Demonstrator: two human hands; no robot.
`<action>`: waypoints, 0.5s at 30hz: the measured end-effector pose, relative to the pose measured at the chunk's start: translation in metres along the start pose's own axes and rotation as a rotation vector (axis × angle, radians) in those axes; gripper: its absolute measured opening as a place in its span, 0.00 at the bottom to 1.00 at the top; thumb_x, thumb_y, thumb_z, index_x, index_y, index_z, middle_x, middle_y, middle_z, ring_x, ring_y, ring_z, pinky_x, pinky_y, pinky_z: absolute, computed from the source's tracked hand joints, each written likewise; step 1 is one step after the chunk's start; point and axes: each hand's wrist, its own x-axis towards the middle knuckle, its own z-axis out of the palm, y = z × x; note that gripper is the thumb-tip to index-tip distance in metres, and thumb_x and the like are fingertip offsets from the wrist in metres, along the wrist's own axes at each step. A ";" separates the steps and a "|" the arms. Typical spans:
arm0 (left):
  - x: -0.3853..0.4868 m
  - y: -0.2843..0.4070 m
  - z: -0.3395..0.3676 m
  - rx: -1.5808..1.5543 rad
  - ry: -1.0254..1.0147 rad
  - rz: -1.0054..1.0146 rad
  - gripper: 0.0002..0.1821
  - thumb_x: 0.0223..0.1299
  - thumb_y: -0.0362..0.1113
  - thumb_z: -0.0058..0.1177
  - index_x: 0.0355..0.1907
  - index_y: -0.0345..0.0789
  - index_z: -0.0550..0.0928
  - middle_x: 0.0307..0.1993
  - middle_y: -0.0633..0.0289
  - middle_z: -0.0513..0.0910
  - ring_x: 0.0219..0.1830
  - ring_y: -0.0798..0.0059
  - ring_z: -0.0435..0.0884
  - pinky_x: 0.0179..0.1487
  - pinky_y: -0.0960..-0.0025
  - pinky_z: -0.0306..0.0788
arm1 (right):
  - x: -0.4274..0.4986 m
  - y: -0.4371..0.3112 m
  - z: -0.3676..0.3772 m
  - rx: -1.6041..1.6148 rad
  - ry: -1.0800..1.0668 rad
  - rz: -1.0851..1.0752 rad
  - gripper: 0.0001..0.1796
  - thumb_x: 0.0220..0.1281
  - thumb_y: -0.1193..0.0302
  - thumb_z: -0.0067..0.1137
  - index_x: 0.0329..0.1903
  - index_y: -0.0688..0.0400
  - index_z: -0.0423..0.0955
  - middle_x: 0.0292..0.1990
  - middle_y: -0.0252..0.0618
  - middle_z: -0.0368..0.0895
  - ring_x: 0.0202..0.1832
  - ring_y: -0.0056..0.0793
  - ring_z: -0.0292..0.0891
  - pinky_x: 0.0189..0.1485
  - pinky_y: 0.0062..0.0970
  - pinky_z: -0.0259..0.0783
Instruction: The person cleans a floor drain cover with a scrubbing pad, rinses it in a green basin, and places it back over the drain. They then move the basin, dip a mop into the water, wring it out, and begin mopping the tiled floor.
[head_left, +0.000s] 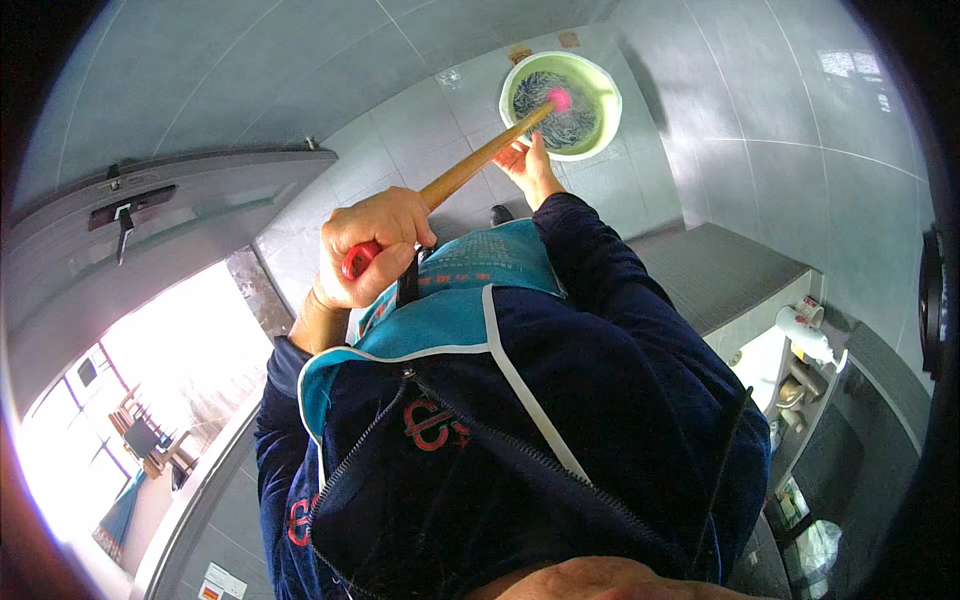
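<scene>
My left hand (375, 244) is closed around the upper end of a mop's wooden handle (472, 165), where a red end cap (361, 260) shows. The handle slants away to a pink mop socket (559, 98) over a pale green plastic basin (612, 112). Dark and whitish mop strands (540, 90) lie in the basin, apparently in water. My right hand (534, 169) is beside the lower handle at the basin's near rim, thumb and fingers apart; whether it touches the handle or rim is unclear. A teal apron (457, 262) covers my front.
The basin stands on a grey tiled floor (405, 142) close to tiled walls (750, 97). At left is a grey door (225, 202) with a dark handle. A grey-topped cabinet (720, 262) and a shelf with bottles (804, 334) stand at right. A dark shoe tip (501, 215) shows below.
</scene>
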 end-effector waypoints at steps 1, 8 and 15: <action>0.001 0.001 0.004 0.014 -0.002 -0.007 0.06 0.46 0.23 0.49 0.19 0.34 0.72 0.20 0.60 0.75 0.27 0.65 0.78 0.38 0.61 0.71 | 0.009 -0.005 0.001 0.058 -0.028 0.006 0.31 0.67 0.47 0.47 0.51 0.64 0.59 0.44 0.63 0.73 0.45 0.52 0.76 0.50 0.56 0.74; -0.007 0.038 0.020 0.023 0.204 -0.004 0.05 0.41 0.22 0.48 0.17 0.32 0.71 0.19 0.59 0.76 0.24 0.63 0.76 0.35 0.58 0.70 | 0.022 -0.006 0.021 0.227 -0.048 -0.100 0.21 0.61 0.54 0.58 0.49 0.50 0.63 0.32 0.41 0.73 0.28 0.46 0.75 0.38 0.44 0.75; 0.015 0.175 0.013 0.064 -0.137 0.099 0.11 0.53 0.36 0.57 0.19 0.41 0.73 0.13 0.68 0.76 0.21 0.74 0.82 0.33 0.70 0.74 | 0.029 0.002 0.010 0.214 0.090 -0.094 0.25 0.61 0.49 0.55 0.51 0.50 0.61 0.41 0.45 0.64 0.36 0.44 0.69 0.40 0.41 0.74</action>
